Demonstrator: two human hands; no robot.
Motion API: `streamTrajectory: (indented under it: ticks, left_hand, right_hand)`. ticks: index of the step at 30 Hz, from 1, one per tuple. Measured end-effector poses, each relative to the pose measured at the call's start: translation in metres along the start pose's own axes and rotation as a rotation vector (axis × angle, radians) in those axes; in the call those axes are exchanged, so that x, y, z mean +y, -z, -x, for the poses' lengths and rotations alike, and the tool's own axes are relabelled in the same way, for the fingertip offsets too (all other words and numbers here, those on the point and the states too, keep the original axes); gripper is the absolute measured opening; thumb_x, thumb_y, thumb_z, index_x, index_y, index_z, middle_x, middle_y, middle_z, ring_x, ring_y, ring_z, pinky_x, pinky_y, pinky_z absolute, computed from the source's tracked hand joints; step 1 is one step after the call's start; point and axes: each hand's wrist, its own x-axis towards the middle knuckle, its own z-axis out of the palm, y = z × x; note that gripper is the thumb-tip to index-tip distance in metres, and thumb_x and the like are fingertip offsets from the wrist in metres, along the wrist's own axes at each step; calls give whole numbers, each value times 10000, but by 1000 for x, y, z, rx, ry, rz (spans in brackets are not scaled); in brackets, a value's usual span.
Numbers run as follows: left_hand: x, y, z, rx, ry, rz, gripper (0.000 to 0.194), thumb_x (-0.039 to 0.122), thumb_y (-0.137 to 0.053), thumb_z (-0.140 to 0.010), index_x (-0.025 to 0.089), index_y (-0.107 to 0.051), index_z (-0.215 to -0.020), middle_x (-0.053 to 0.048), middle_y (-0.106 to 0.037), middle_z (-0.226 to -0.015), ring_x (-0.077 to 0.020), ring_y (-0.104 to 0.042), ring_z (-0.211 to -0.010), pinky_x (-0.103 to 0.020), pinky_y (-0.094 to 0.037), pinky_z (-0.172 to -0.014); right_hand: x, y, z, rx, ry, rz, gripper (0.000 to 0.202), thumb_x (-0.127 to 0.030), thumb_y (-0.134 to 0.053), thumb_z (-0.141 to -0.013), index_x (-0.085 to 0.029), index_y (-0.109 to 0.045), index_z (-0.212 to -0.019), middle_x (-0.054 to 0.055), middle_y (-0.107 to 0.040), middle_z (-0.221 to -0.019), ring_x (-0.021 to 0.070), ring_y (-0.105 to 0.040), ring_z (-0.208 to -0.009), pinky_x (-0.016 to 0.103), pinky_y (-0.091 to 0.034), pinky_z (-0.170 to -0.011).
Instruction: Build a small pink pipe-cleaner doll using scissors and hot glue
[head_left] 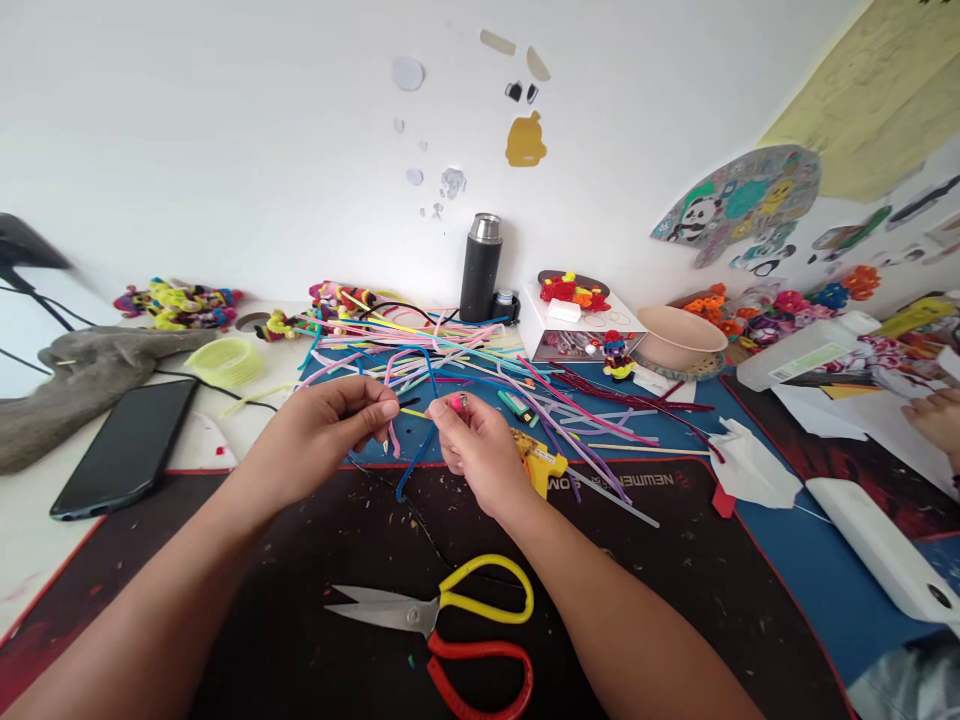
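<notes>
My left hand (337, 430) is closed in a pinch on one end of a short yellow-green stem (413, 412). The other end runs into the closed fingers of my right hand (476, 440), where a small pink piece (456, 402) shows at the fingertips. Blue stems (417, 462) hang between and below the hands. Just right of my right hand, a yellow glue gun (541, 462) lies partly hidden. Nearer to me, scissors (420, 614) with one yellow and one red handle rest on the black mat (300, 590), blades slightly apart.
Loose coloured stems (450, 350) spread behind the hands. A black flask (481, 270) and a white box (574, 330) stand near the wall. A phone (127, 445) lies left. Right are a beige bowl (679, 338), crumpled tissue (754, 465) and another person's hand (937, 420).
</notes>
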Motion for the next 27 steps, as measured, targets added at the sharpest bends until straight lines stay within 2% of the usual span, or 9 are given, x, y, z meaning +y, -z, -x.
streamTrajectory:
  ticks: [3, 7, 13, 16, 20, 23, 27]
  left_hand:
    - [0, 3, -1, -24, 27, 112, 527, 703, -733, -892, 205, -665, -731, 13, -630, -653, -138, -510, -594, -256, -425, -579]
    - [-1, 5, 0, -37, 70, 190, 535, 712, -787, -843, 199, -675, -738, 16, -626, -660, -131, -508, -593, -254, -429, -574]
    - [4, 5, 0, -26, 106, 203, 535, 708, -846, -780, 193, -701, -778, 28, -612, -646, -130, -499, -602, -248, -423, -576]
    - [6, 5, 0, -33, 107, 201, 540, 721, -840, -768, 201, -697, -786, 31, -600, -640, -135, -495, -599, -254, -418, -568]
    - [8, 5, 0, -37, 102, 204, 537, 720, -840, -756, 203, -702, -792, 32, -590, -655, -135, -482, -603, -252, -399, -560]
    - [10, 4, 1, -41, 84, 208, 523, 705, -843, -762, 200, -705, -777, 35, -573, -646, -134, -472, -600, -252, -391, -559]
    - [13, 4, 2, -60, 73, 204, 523, 701, -840, -775, 197, -703, -755, 32, -567, -637, -134, -468, -596, -253, -391, -559]
  right_hand:
    - [0, -1, 0, -25, -29, -12, 551, -747, -821, -845, -244, -605, -900, -103, -383, -623, 101, -302, -508, 262, -209, -481]
    - [2, -1, 0, -65, -17, 43, 607, -813, -797, -840, -247, -576, -843, -82, -412, -645, 111, -324, -533, 272, -236, -498]
    - [4, -2, 6, -142, 48, 170, 573, -804, -715, -934, -248, -606, -852, -55, -438, -684, 136, -367, -583, 280, -278, -536]
    - [2, -2, 9, -139, 72, 246, 589, -813, -656, -964, -248, -587, -808, -50, -437, -671, 147, -373, -598, 288, -283, -559]
    - [-2, -4, 10, -102, 149, 387, 574, -705, -602, -1031, -244, -487, -709, -43, -430, -658, 152, -376, -634, 301, -282, -605]
    - [-3, -5, 10, -58, 173, 486, 548, -617, -604, -1032, -243, -421, -676, -50, -386, -643, 147, -340, -638, 313, -257, -614]
    - [-2, -6, 10, -27, 182, 554, 523, -574, -584, -1028, -246, -402, -664, -49, -382, -622, 147, -334, -624, 327, -234, -612]
